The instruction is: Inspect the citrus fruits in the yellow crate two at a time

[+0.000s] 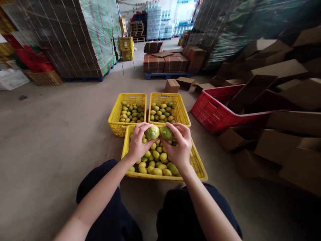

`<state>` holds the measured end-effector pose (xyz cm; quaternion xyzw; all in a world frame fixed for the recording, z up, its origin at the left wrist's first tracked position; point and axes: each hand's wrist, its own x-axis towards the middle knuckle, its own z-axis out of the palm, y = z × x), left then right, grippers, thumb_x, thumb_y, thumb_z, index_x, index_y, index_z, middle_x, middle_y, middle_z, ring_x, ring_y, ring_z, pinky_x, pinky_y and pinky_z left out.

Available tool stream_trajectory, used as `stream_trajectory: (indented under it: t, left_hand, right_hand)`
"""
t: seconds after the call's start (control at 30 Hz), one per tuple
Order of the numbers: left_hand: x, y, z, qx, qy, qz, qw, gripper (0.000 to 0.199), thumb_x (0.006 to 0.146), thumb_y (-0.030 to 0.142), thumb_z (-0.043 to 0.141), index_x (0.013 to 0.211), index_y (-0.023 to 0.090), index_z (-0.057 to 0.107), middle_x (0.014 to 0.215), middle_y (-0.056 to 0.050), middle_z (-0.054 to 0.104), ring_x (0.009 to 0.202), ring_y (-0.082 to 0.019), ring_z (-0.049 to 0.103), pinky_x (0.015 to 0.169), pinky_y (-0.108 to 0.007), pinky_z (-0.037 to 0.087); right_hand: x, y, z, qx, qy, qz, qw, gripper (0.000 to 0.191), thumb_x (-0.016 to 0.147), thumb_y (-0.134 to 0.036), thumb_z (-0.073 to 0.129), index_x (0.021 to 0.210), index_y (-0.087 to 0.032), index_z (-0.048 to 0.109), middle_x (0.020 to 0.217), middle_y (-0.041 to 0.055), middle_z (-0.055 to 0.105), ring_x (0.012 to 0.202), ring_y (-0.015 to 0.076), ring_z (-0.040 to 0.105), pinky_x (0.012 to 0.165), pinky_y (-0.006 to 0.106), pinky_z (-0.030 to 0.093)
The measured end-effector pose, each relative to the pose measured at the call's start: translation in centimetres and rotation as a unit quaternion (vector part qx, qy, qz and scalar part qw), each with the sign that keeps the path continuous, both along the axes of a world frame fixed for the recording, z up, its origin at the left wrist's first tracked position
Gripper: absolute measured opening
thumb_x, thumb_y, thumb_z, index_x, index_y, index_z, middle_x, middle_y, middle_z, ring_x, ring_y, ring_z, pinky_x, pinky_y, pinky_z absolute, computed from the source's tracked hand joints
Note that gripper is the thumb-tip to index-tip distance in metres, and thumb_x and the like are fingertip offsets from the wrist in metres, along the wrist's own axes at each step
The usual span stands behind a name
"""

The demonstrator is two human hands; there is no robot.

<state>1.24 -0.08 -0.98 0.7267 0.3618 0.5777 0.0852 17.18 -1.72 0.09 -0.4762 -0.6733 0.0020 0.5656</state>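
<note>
"What are the hands doing?"

"The left hand [136,142] pinches a green fruit [152,133] between its thumb and fingers, with the fruit's pale end spot facing the camera. The right hand [181,144] grips a darker fruit [166,133] the same way."

"Are the two fruits touching?"

"They are side by side and very close, but I can't tell if they touch. Both are held up over the front crate [199,164], a yellow one."

"What's in that crate?"

"Loose fruit [157,171], yellow and green, lying between the person's knees and two more yellow crates."

"And those two?"

"The back left crate [117,129] and the back right crate [185,113] stand next to each other on the floor [62,134], each with similar fruit inside."

"Anything to the right?"

"A red crate [209,115] with cardboard in it, and a jumbled heap of open cardboard boxes [283,124] around it. Ahead, flattened cardboard [175,63] is stacked on a blue pallet [163,76]."
</note>
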Motion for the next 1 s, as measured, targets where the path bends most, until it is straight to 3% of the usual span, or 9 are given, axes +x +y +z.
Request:
stream_trajectory:
  t: [0.13,0.23,0.37,0.43,0.5,0.63,0.8,0.9,1.0]
  left_hand:
    - [0.1,0.2,0.3,-0.167,-0.126,-0.078,0.975,0.053,0.067,0.034,0.078,0.115,0.027,0.059,0.120,-0.008,0.049,0.112,-0.023,0.053,0.082,-0.030,0.053]
    - [0.2,0.7,0.6,-0.290,-0.283,-0.169,0.899,0.057,0.059,0.031,0.084,0.109,0.025,0.058,0.116,-0.005,0.055,0.104,-0.019,0.057,0.080,-0.026,0.053]
    - [-0.2,1.3,0.8,-0.407,-0.434,-0.229,0.771,0.046,0.057,0.030,0.085,0.091,0.020,0.056,0.092,0.001,0.061,0.081,-0.012,0.062,0.069,-0.022,0.054]
    - [-0.4,1.5,0.7,-0.440,-0.461,-0.243,0.731,0.042,0.057,0.031,0.085,0.086,0.018,0.057,0.085,0.001,0.062,0.075,-0.010,0.062,0.064,-0.020,0.053]
    - [-0.6,1.6,0.6,-0.458,-0.476,-0.245,0.709,0.039,0.059,0.030,0.084,0.085,0.016,0.059,0.084,0.001,0.063,0.072,-0.009,0.062,0.062,-0.019,0.053]
    - [-0.5,1.8,0.6,-0.490,-0.480,-0.214,0.695,0.024,0.070,0.028,0.077,0.085,0.016,0.063,0.088,-0.002,0.066,0.074,-0.012,0.063,0.065,-0.022,0.055]
    - [0.1,1.3,0.6,-0.492,-0.449,-0.181,0.723,0.026,0.081,0.037,0.065,0.100,0.019,0.065,0.108,-0.006,0.067,0.099,-0.021,0.063,0.085,-0.036,0.054]
    - [0.5,1.0,0.0,-0.484,-0.407,-0.214,0.744,0.035,0.078,0.041,0.068,0.106,0.020,0.064,0.114,-0.008,0.065,0.110,-0.025,0.058,0.093,-0.038,0.049]
    - [0.8,0.8,-0.6,-0.473,-0.380,-0.205,0.768,0.046,0.069,0.032,0.078,0.109,0.021,0.059,0.113,-0.006,0.064,0.112,-0.023,0.057,0.098,-0.038,0.045]
  right_hand:
    - [0.0,0.1,0.3,-0.092,0.134,0.042,0.986,0.054,0.067,-0.029,0.077,0.117,-0.029,0.057,0.111,0.0060,0.057,0.103,0.0244,0.059,0.085,0.040,0.053]
    - [0.2,0.3,0.6,-0.175,0.300,0.113,0.931,0.060,0.057,-0.032,0.083,0.109,-0.027,0.054,0.103,0.0034,0.064,0.096,0.0227,0.063,0.080,0.038,0.054]
    - [0.6,0.7,0.9,-0.272,0.413,0.188,0.848,0.041,0.059,-0.033,0.082,0.092,-0.024,0.061,0.095,0.0015,0.069,0.089,0.0216,0.065,0.079,0.037,0.053]
    - [0.7,0.8,1.0,-0.302,0.443,0.207,0.818,0.037,0.061,-0.035,0.080,0.093,-0.024,0.065,0.094,0.0010,0.070,0.087,0.0215,0.066,0.075,0.036,0.054]
    - [0.8,0.9,1.0,-0.328,0.466,0.223,0.791,0.036,0.062,-0.037,0.078,0.094,-0.024,0.066,0.093,0.0011,0.070,0.085,0.0214,0.066,0.071,0.035,0.055]
    - [0.6,1.0,0.7,-0.341,0.512,0.225,0.756,0.039,0.064,-0.040,0.075,0.098,-0.024,0.065,0.096,0.0009,0.070,0.081,0.0202,0.067,0.068,0.034,0.057]
    - [-0.1,1.2,0.0,-0.337,0.523,0.200,0.757,0.039,0.068,-0.044,0.070,0.102,-0.028,0.062,0.108,-0.0014,0.067,0.083,0.0200,0.067,0.068,0.037,0.059]
    - [-0.7,1.2,-0.3,-0.356,0.518,0.208,0.749,0.037,0.067,-0.042,0.073,0.098,-0.025,0.064,0.104,0.0000,0.068,0.085,0.0202,0.066,0.069,0.035,0.060]
    - [-1.3,1.1,-0.5,-0.358,0.501,0.217,0.757,0.041,0.062,-0.034,0.079,0.099,-0.023,0.064,0.096,-0.0005,0.068,0.085,0.0181,0.065,0.072,0.032,0.060]
